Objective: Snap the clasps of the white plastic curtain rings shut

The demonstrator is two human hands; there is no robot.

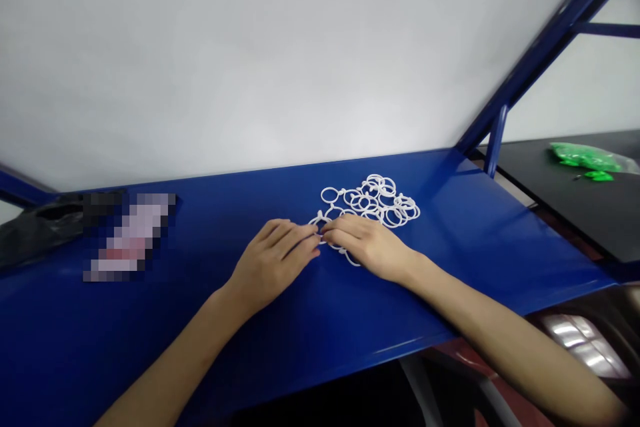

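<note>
White rings (367,202) with small knobs or eyelets, like curtain rings, lie in a loose overlapping heap on the blue table. At the heap's near left side, my left hand (275,257) has its fingers bent and close together. Its fingertips are at the edge of one white ring (319,217). My right hand (370,243) reaches in from the right with curled fingers at the same ring, almost meeting the left fingertips. The fingers cover part of this ring, so the exact grip is hidden. Some rings show just beyond and below my right hand.
The blue table (210,340) meets a pale wall panel (250,60) at its back. A black plastic bag (45,230) and a blurred-out flat item (133,237) lie at left. A dark table (565,193) at right bears a clear bag of green pieces (585,157), beyond a blue frame post (530,60).
</note>
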